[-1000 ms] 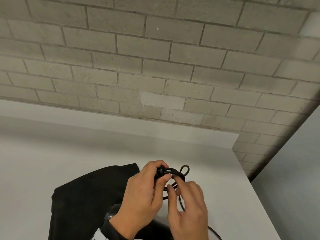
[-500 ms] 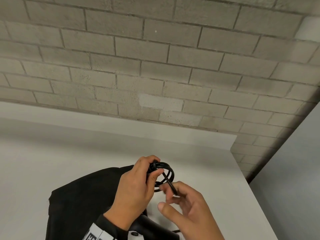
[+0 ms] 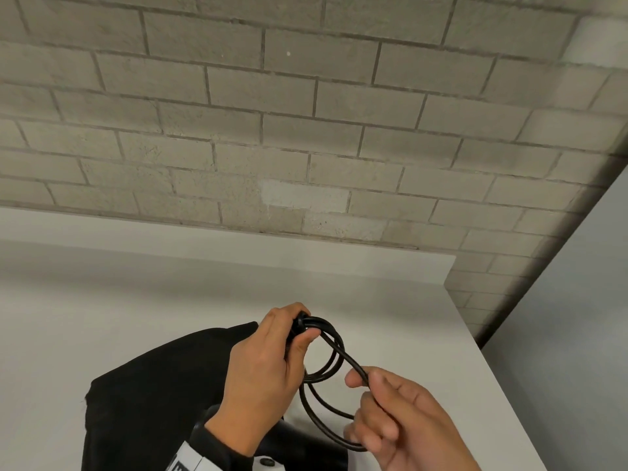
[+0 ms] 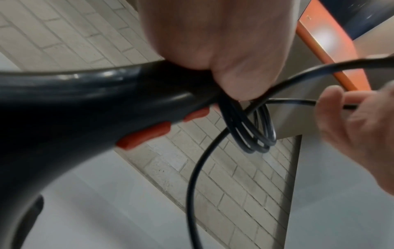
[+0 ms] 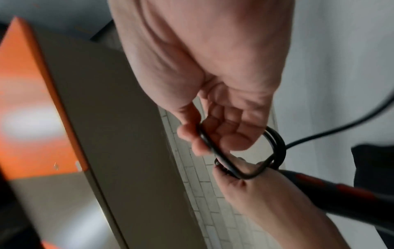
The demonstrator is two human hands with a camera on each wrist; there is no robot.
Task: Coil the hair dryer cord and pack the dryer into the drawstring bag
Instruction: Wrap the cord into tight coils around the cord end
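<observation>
My left hand point(image 3: 272, 362) grips the end of the black hair dryer's handle point(image 4: 89, 94), which has red switches point(image 4: 147, 134), and pins several small loops of the black cord point(image 3: 326, 355) against it with the thumb. My right hand point(image 3: 390, 413) pinches a strand of the cord point(image 5: 209, 143) between thumb and forefinger, just right of the loops. A larger loop point(image 3: 326, 423) hangs below both hands. The black drawstring bag point(image 3: 153, 396) lies flat on the white table point(image 3: 102, 317), under and left of my left forearm. The dryer's body point(image 3: 306, 450) shows below the left wrist.
A pale brick wall point(image 3: 306, 130) rises behind the table. The table's right edge point(image 3: 492, 368) runs diagonally with a grey floor beyond it. An orange panel point(image 5: 32, 109) appears in the wrist views.
My right hand has drawn the cord strand out to the right and down, away from the loops, opening a larger loop. The left hand keeps its grip.
</observation>
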